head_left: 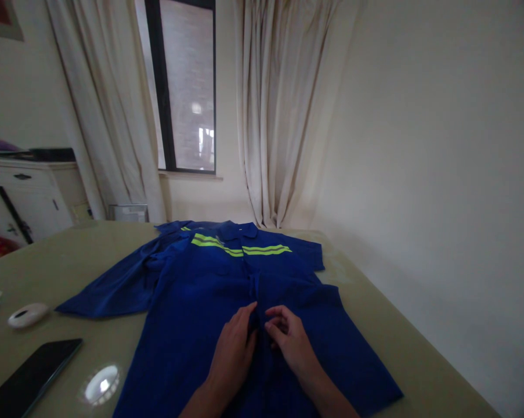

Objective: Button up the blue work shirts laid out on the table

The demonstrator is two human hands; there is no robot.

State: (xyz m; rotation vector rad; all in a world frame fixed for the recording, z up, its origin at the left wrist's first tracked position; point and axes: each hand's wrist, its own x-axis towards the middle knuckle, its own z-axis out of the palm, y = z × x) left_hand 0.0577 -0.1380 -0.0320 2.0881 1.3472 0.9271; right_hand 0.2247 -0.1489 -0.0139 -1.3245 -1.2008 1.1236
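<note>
A blue work shirt (pixel 192 313) with yellow-green reflective stripes (pixel 239 248) lies spread out on the table, collar away from me. My left hand (pixel 233 354) and my right hand (pixel 290 339) meet at the shirt's front placket, low on the garment. Fingers of both hands are curled and pinching the fabric edges at the opening. One sleeve stretches out to the left.
The shirt lies on a beige table (pixel 70 261). A black phone (pixel 31 377) and a small white oval object (pixel 27 314) sit at the left. A white wall runs close along the right; a window with curtains (pixel 279 116) and a white cabinet (pixel 26 197) stand behind.
</note>
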